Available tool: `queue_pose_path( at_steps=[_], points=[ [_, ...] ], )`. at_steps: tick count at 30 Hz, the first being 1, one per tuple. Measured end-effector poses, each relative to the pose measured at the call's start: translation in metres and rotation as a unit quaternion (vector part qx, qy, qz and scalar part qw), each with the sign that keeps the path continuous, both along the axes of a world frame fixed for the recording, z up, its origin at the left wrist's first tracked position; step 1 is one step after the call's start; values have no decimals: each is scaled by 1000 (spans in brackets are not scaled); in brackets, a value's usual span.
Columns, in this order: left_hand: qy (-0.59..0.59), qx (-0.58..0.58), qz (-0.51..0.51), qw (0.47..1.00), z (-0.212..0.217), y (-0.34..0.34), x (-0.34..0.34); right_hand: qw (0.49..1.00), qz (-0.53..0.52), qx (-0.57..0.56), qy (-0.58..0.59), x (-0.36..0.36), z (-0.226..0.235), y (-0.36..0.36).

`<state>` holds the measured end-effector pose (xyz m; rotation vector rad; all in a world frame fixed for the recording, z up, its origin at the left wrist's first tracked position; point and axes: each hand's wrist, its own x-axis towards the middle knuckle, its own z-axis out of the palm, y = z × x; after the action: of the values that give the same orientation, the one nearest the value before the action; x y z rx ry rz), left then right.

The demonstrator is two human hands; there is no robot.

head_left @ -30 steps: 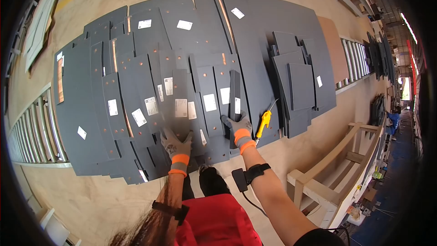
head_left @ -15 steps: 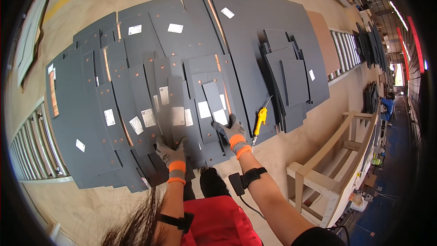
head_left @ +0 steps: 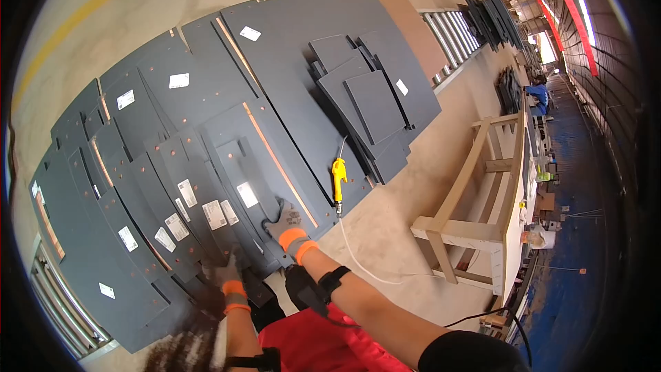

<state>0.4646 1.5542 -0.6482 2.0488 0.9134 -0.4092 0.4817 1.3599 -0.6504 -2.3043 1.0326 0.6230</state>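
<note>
My left hand, in a grey glove with an orange cuff, is at the near edge of the stacked dark-grey panels. Motion blurs its fingers, so its grip is unclear. Close beside it, a short dark panel piece shows above my legs. My right hand, gloved the same way, lies on the near end of a narrow dark-grey panel, its thumb and fingers apart. A white label is just beyond it. Right of that hand, a yellow air blow gun lies at the panels' edge.
Several small panels are piled on the right part of the stack. Roller conveyors show at the near left and far right. A pale wooden frame stands at the right. The gun's white hose trails across the floor.
The view has swung, so the panels appear farther left. My left hand has drawn back toward me. The narrow labelled piece beside my right hand has gone from its place on the stack.
</note>
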Motion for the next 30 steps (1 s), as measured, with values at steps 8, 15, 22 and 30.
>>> queue_pose_path(
  at_steps=[8, 15, 22, 30],
  points=[
    [49, -107, -85, 989, -28, 30, -27, 898, -203, 373, -114, -18, 5, -43],
    [-54, -219, -99, 969, -44, 107, -53, 779, -324, 501, -192, -22, 19, -51],
    [-29, -379, 81, 922, -12, 99, -56, 818, -291, 475, -145, -3, 43, -24],
    [-60, -254, -41, 964, -37, 93, -69, 817, -287, 470, -171, -10, 25, 21]
  ],
)
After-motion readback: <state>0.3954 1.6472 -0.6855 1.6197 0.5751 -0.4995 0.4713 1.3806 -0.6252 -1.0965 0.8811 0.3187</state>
